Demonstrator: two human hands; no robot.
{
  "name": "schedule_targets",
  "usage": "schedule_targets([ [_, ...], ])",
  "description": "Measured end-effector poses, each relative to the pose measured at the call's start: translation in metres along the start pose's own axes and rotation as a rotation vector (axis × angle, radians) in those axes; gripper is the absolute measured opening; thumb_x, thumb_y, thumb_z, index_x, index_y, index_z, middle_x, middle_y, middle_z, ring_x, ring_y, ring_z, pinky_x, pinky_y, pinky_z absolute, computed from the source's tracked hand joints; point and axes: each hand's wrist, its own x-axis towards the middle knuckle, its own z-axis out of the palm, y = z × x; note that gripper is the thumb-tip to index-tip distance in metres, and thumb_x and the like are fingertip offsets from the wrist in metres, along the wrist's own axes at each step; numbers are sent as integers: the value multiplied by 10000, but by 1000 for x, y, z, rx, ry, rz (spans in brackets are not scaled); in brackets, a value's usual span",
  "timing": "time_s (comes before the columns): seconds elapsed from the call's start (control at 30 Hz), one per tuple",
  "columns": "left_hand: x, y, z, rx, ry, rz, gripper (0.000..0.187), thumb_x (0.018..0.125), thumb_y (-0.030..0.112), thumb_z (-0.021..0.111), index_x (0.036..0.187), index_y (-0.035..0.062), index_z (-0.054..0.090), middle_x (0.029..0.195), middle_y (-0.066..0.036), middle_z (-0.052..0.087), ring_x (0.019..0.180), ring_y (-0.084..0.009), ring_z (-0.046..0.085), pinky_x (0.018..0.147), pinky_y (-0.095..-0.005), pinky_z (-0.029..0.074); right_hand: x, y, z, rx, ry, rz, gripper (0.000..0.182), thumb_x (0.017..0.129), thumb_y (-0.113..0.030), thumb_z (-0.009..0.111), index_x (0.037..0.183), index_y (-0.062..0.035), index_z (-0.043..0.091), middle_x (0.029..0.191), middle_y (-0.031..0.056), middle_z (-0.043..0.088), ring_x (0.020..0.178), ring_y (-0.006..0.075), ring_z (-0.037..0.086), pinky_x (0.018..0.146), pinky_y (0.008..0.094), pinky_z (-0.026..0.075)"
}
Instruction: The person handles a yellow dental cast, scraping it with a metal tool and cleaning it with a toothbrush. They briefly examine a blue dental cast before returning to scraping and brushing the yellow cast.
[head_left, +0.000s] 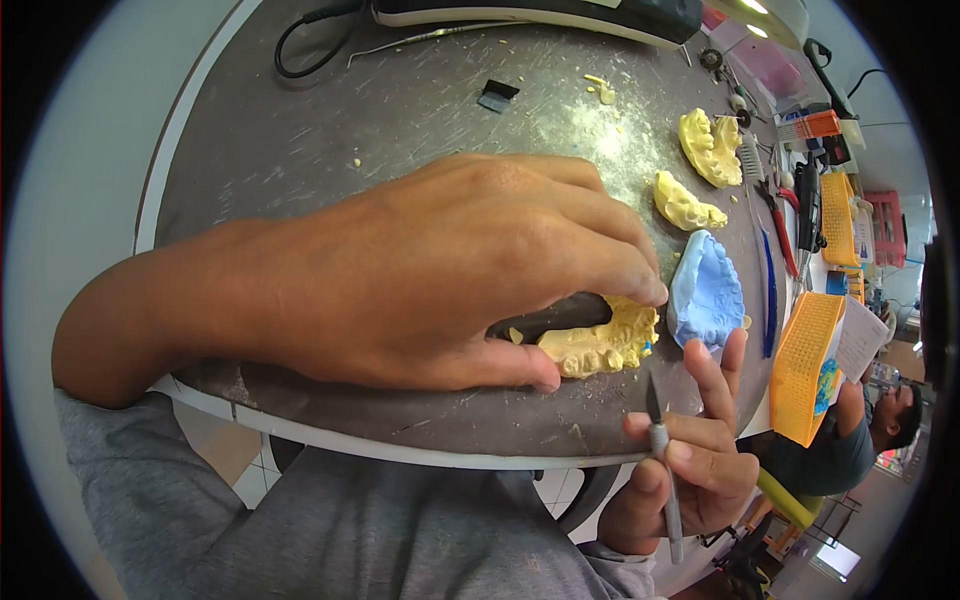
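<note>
My left hand (480, 250) reaches in from the left, palm down, over a yellow U-shaped dental cast (590, 350). Its thumb touches the near end and a fingertip the far side; the other fingers are partly hidden. At the lower right my right hand (705, 460) holds a craft knife (670, 480) between thumb and fingers, blade pointing up toward the cast but apart from it. A small blue mark shows on the cast's right edge. Just right of the cast lies a light blue dental cast (708, 295).
Two more yellow cast pieces (712, 148) (688, 203) lie farther back beside white powder. Red-handled pliers (778, 225), a blue tool (768, 290) and orange baskets (805, 365) stand at the right. A black device (540, 15) lies at the back. Another person (850, 430) is at far right.
</note>
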Motion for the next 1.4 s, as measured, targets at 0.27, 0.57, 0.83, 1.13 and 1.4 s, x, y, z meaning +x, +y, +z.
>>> schedule_targets([
  [0.27,1,15,0,303,84,-82,661,651,271,913,1235,81,670,1207,-73,662,1087,-265,611,907,-384,485,-8,4,15,75,279,-154,359,828,-22,790,1105,-52,563,921,136,690,865,290,722,733,350,594],
  [0.57,-1,14,1,342,110,-57,670,663,320,906,1235,71,664,1168,-87,670,1036,-268,624,891,-388,489,2,-3,27,-181,177,-192,339,762,-8,814,1056,-13,644,865,145,700,854,296,744,656,339,620],
  [0.83,-2,14,3,127,145,-15,604,704,311,851,1200,3,695,1088,-130,725,864,-252,658,735,-350,518,13,-8,25,-219,188,-303,240,824,-84,791,975,-11,620,862,127,707,964,373,749,837,498,635],
  [1.13,-2,12,4,131,127,9,602,719,347,828,1202,10,701,1113,-126,729,858,-238,657,726,-341,519,13,-4,23,-140,124,-288,233,846,-110,790,972,-15,619,864,113,695,1022,388,736,907,543,608],
  [1.4,-2,10,5,132,135,8,586,728,360,819,1201,32,712,1100,-117,728,864,-235,657,732,-348,529,12,-3,22,-131,96,-278,242,839,-123,804,972,-19,630,860,113,698,1028,383,736,922,548,598],
])
